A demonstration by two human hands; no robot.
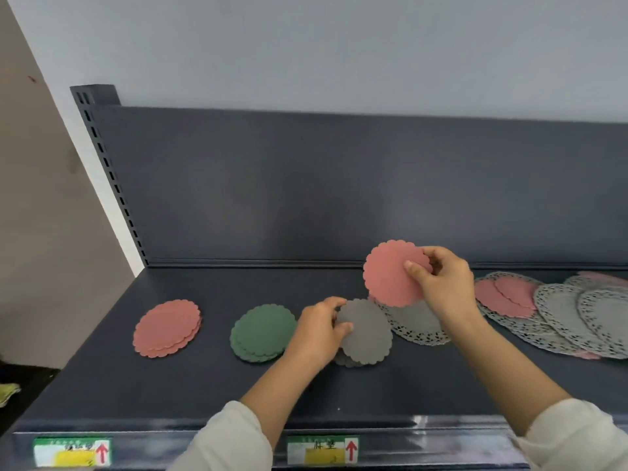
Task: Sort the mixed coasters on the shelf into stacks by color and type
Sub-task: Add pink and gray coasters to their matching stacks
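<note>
Pink stack [166, 328] lies far left on the dark shelf [204, 385], with the green stack [261, 333] beside it, apart. The left hand [319, 331] pinches the left edge of a grey coaster [365, 329] over a small grey stack [346, 361], hiding most of it. The right hand [441, 283] grips a pink coaster [387, 273] by its right edge, lifted off the shelf and partly covering a grey doily [418, 324]; far right is an unsorted pile [560, 314], overlapping, and two labels [73, 452] sit on the shelf's front lip.

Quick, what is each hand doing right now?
Left hand: closed, holding a grey coaster by its edge.
Right hand: closed, pinching a pink coaster, lifted off the shelf.
</note>
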